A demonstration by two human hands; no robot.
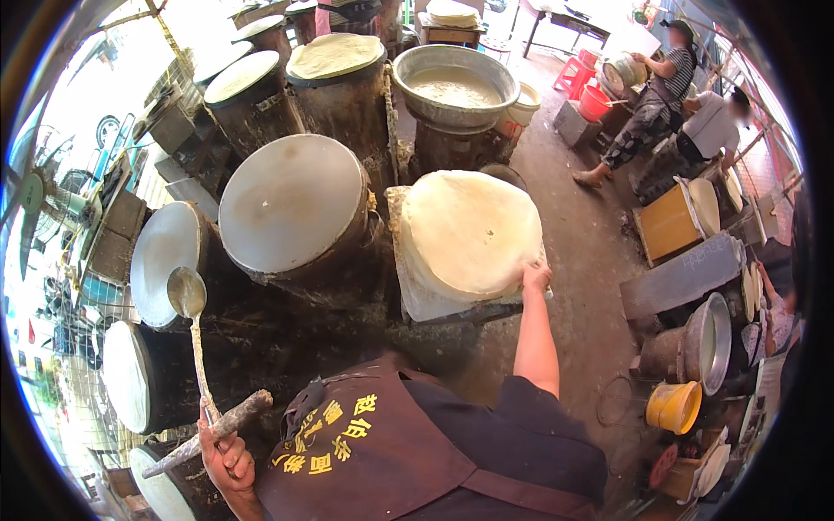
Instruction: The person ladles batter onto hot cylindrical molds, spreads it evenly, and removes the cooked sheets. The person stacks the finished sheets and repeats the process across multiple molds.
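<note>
My left hand (pixel 228 460) is closed round a long-handled ladle (pixel 186 293) and a rough wooden stick (pixel 208 434), which cross at the fingers. The ladle's bowl reaches up over the rim of a round griddle (pixel 159 265). On the right, my right arm stretches forward and my right hand (pixel 537 276) pinches the near right edge of a large round pale flatbread (pixel 469 230). That flatbread lies on a square board (pixel 434 306), apparently atop others. Left of it, a bigger round griddle (pixel 294 201) shows a bare grey surface.
Several drum stoves surround me, one topped by a flatbread (pixel 335 55). A wide metal basin (pixel 456 82) of pale batter stands ahead. Two people work at the far right, near a red bucket (pixel 594 102). A yellow bucket (pixel 673 407) lies right of me.
</note>
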